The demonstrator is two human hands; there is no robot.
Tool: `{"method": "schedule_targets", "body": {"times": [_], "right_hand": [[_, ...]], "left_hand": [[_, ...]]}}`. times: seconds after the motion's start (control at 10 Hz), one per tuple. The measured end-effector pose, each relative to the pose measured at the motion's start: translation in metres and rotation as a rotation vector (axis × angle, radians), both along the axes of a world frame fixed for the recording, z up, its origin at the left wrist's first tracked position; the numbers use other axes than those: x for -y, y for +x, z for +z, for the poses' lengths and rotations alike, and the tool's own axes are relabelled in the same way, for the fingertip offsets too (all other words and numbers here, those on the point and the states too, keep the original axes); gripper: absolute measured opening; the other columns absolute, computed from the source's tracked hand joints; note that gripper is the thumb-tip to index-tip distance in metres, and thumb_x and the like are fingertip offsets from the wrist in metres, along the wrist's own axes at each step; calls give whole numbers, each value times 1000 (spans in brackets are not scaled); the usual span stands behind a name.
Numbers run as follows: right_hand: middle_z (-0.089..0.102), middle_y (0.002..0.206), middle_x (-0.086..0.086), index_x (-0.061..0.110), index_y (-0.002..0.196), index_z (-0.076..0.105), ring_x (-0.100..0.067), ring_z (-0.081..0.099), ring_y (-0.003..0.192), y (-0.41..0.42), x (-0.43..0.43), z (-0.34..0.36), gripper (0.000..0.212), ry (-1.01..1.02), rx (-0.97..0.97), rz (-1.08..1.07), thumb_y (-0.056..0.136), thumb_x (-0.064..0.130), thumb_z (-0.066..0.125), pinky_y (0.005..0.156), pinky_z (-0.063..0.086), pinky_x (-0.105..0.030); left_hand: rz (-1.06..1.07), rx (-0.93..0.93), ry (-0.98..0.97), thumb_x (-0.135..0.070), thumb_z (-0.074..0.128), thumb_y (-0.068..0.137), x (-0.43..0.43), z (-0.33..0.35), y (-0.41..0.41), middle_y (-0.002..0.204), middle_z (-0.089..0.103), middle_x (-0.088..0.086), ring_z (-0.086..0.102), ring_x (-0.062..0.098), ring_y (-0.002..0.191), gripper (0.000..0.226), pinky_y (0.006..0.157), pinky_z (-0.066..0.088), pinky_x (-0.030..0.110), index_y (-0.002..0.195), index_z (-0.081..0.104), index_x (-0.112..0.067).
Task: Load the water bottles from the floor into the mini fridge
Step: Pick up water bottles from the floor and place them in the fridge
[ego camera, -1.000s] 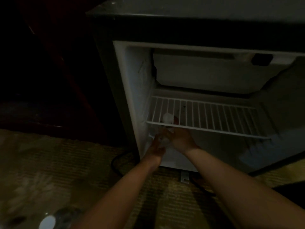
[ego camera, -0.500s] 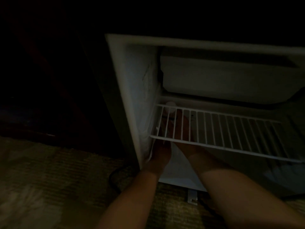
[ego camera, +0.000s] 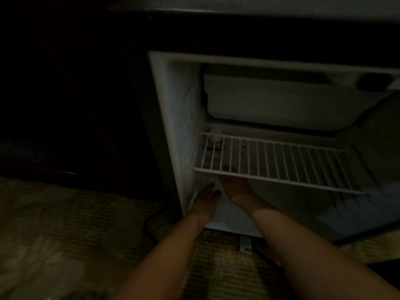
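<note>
While 2 hands [ego camera: 205, 199] [ego camera: 237, 187] sit under 1 shelf [ego camera: 281, 167], 1 btl [ego camera: 214, 137] stands behind.

No text, label, brand, number or sign can be read. The inner walls of the mini fridge [ego camera: 173, 126] and the wire shelf [ego camera: 281, 165] show plain surfaces. The water bottle [ego camera: 214, 138] under the shelf's back left corner is too dark and blurred to show any marking.
</note>
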State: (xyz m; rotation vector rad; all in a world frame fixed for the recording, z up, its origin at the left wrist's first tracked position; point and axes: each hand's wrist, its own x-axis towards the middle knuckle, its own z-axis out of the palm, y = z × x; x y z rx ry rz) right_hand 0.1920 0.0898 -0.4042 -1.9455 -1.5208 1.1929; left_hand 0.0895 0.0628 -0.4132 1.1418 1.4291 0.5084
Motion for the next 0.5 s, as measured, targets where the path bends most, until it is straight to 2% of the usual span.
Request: {"method": "schedule_targets", "body": {"times": [0.1, 0.2, 0.3, 0.4, 0.5], "right_hand": [[38, 149, -8, 12, 140, 40, -22, 38, 135, 0, 20, 11, 47, -95, 88, 132, 101, 36, 30, 105, 28, -21], [48, 139, -12, 10, 133, 47, -26, 48, 123, -3, 43, 38, 47, -247, 195, 278, 100, 39, 32, 101, 38, -29], [53, 131, -16, 4, 129, 52, -30, 54, 118, -8, 60, 63, 44, -286, 279, 387, 99, 34, 39, 94, 44, -33], [55, 129, -19, -2, 124, 55, -33, 57, 113, -25, 83, 97, 45, -275, 354, 498, 98, 32, 43, 96, 44, -39], [55, 129, -15, 3, 125, 56, -30, 59, 110, -53, 106, 136, 42, -238, 430, 656, 98, 33, 42, 96, 45, -40]], "left_hand": [[-80, -97, -75, -17, 37, 100, 20, 16, -13, 142, 44, 14, 52, 27, 117, 38, 95, 43, 30, 135, 43, -4], [-228, -119, -164, -24, 37, 99, 42, 33, -42, 121, 55, 6, 53, 15, 97, 31, 81, 39, 23, 124, 53, -14], [-349, -252, -85, -28, 38, 99, 60, 50, -75, 116, 55, 5, 55, 15, 102, 30, 90, 44, 26, 116, 57, -12], [-376, -368, 27, -28, 42, 98, 82, 76, -111, 124, 58, 10, 55, 23, 115, 35, 95, 42, 27, 125, 54, -10], [-416, -465, 90, -27, 44, 97, 110, 110, -145, 122, 59, 9, 56, 20, 111, 34, 86, 40, 22, 125, 54, -11]]}}
